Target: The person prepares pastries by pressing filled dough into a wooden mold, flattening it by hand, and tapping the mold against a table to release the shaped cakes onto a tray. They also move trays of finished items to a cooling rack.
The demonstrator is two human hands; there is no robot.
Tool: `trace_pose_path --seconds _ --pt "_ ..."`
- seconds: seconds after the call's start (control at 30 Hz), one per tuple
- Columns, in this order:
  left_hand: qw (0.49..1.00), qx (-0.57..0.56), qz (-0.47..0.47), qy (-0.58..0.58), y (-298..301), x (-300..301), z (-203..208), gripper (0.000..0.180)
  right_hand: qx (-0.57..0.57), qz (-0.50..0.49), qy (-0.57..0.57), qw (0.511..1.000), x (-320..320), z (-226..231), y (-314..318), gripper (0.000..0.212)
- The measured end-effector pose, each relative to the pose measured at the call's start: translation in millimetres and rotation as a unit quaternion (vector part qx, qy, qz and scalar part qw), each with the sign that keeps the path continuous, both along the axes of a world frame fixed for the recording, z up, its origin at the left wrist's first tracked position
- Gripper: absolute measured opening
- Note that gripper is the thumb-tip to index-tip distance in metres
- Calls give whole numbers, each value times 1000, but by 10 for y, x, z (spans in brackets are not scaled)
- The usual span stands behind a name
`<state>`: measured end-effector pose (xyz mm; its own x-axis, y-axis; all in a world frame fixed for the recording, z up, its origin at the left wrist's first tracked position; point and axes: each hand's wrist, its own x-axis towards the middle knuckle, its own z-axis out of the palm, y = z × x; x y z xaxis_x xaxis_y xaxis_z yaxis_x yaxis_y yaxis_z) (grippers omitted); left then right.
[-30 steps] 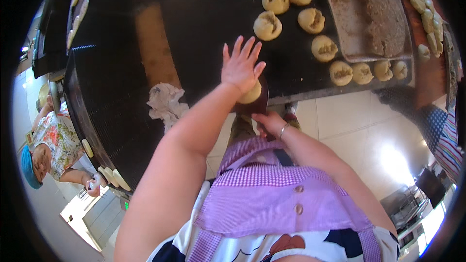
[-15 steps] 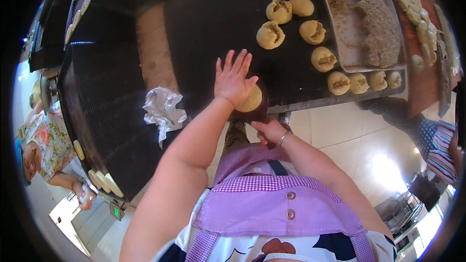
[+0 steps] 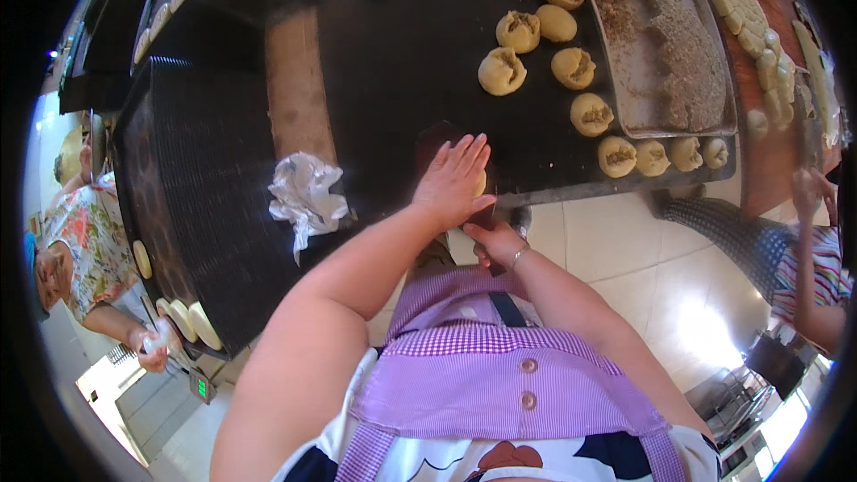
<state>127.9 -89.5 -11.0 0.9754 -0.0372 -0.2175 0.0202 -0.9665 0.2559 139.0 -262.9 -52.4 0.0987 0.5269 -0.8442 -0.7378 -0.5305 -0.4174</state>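
My left hand (image 3: 453, 180) lies flat with its fingers stretched out over a piece of pale dough (image 3: 481, 183); only a sliver of the dough shows beside the palm. Under them is a dark red paddle (image 3: 437, 139), mostly covered by the hand. Its handle is gripped in my right hand (image 3: 496, 246), closed at the near edge of the black table (image 3: 384, 107). Ahead and to the right sit several dough balls (image 3: 502, 71), many of them split open with brown filling showing. Crumpled foil (image 3: 306, 196) lies left of my left forearm.
A metal tray (image 3: 620, 89) of crumbly brown filling stands at the right, with cut dough pieces (image 3: 736, 4) on a brown board beyond. Stacked black trays (image 3: 214, 170) rise at the left. One person (image 3: 94, 259) stands at far left, another (image 3: 812, 277) at far right.
My left hand has shifted right and slightly nearer, now covering most of the dough that showed beside it. My right hand keeps its grip. The far-right person's hands have come into view.
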Motion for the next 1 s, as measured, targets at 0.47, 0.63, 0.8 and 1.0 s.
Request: trace_pose_path --seconds 0.47,0.63,0.8,1.0 --pt "846 -300 416 -147 488 -1126 -92 58 -59 288 -605 740 653 1818 340 44" --pt "547 -615 566 -50 355 -1211 -104 74 -182 486 -538 664 740 1409 259 36" --pt "245 -774 584 6 311 -1052 6 92 -118 505 -604 605 885 2130 736 39" --pt "18 -879 477 -7 127 -380 -90 98 -171 553 -550 602 881 1615 476 34"
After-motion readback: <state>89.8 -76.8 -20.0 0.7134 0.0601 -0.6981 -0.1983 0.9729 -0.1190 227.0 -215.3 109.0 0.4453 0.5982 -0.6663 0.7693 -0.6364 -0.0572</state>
